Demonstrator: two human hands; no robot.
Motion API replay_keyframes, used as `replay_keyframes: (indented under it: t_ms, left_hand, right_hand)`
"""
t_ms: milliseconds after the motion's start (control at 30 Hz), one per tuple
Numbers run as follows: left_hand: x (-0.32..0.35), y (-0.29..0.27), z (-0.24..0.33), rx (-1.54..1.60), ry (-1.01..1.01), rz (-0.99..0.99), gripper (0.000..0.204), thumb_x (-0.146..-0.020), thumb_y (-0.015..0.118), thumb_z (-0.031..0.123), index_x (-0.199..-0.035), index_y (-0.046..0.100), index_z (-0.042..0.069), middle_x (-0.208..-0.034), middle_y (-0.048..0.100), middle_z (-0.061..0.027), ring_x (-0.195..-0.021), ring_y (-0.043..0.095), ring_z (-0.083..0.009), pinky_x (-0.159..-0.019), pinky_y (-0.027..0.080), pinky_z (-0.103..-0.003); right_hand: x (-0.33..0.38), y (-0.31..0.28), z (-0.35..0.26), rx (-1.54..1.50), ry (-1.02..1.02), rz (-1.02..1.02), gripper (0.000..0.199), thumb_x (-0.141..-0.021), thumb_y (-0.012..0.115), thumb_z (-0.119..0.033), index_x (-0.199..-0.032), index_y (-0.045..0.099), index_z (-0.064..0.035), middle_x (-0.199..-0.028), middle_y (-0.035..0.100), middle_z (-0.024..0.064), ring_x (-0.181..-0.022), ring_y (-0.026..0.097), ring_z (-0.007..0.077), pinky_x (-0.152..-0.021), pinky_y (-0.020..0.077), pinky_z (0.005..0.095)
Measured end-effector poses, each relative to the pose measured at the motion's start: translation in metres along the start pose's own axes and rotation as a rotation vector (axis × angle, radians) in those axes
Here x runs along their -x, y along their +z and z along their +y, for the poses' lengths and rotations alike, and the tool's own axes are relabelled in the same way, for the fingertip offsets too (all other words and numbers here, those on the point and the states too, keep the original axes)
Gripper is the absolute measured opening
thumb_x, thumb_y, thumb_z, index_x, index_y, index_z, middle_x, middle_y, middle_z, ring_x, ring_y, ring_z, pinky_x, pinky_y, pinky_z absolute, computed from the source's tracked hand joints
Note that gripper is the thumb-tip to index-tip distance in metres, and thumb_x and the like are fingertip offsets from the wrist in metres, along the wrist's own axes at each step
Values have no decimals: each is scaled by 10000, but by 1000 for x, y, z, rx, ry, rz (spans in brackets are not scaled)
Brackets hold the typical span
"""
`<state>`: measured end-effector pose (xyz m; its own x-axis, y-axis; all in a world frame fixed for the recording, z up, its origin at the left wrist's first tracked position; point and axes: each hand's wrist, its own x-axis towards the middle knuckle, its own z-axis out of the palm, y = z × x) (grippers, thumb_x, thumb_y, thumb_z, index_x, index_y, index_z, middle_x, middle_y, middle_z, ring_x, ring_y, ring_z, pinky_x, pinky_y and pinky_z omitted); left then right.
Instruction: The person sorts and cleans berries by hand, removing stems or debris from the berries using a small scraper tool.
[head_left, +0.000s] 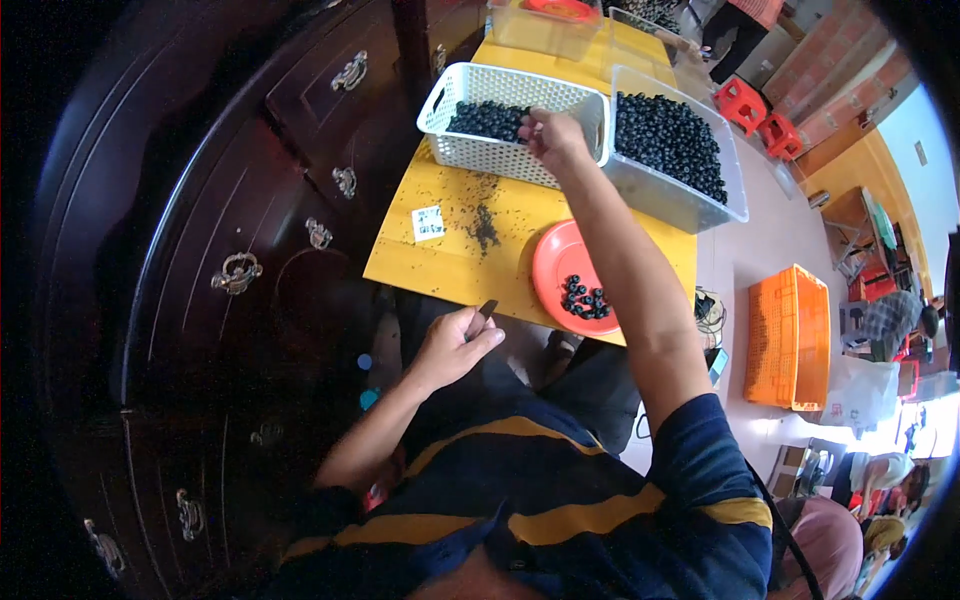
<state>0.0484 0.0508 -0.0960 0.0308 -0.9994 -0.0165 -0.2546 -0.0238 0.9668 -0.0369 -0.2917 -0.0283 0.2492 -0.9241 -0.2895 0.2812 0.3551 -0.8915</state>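
Note:
My left hand [452, 350] is closed round a small dark blade-like tool [488, 308], its tip pointing up past the thumb, near the table's front edge. My right hand [555, 138] reaches over the right part of a white perforated basket [500, 165]. Its fingers are curled down; what they hold, if anything, is hidden. Small shiny black round pieces [485, 120] cover the basket's bottom. Under my right forearm sits a red plastic plate [556, 262] with several similar black pieces [580, 298] on it; the forearm hides part of its right side.
A clear bin [735, 200] full of black pieces stands right of the basket on the yellow table [420, 262]. Dark crumbs [484, 228] and a white printed card [427, 224] lie in front. Dark drawers [240, 270] line the left; an orange crate [790, 335] stands at right.

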Motion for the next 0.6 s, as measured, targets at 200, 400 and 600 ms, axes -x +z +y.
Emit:
replay_keyframes:
  t_ms: [200, 400, 600]
  left_hand:
    - [-1, 1, -12, -24, -32, -24, 249, -905, 742, 196, -841, 605, -2, -629, 492, -21, -606, 470, -107, -586, 435, -319]
    - [-4, 6, -11, 7, -14, -41, 246, -912, 735, 208, -865, 613, 0, -637, 520, -12, -606, 484, -98, -584, 439, -317]
    - [-8, 18, -17, 4, -10, -84, 250, -914, 744, 221, -860, 618, 12, -641, 527, -9, -607, 482, -92, -581, 440, -310]
  right_hand:
    - [7, 0, -1, 90, -46, 21, 96, -894, 659, -88, -975, 630, -45, -874, 664, 82, -676, 647, 180, -491, 431, 306]
    - [79, -35, -5, 276, -171, -103, 149, -985, 661, -234, -1066, 658, -109, -1011, 714, 10, -841, 673, 107, -686, 483, 256]
    - [181, -112, 55, 1244, -679, -124, 363, -959, 691, -254, -1230, 638, -18, -1098, 717, 154, -1036, 693, 337, -909, 541, 418]
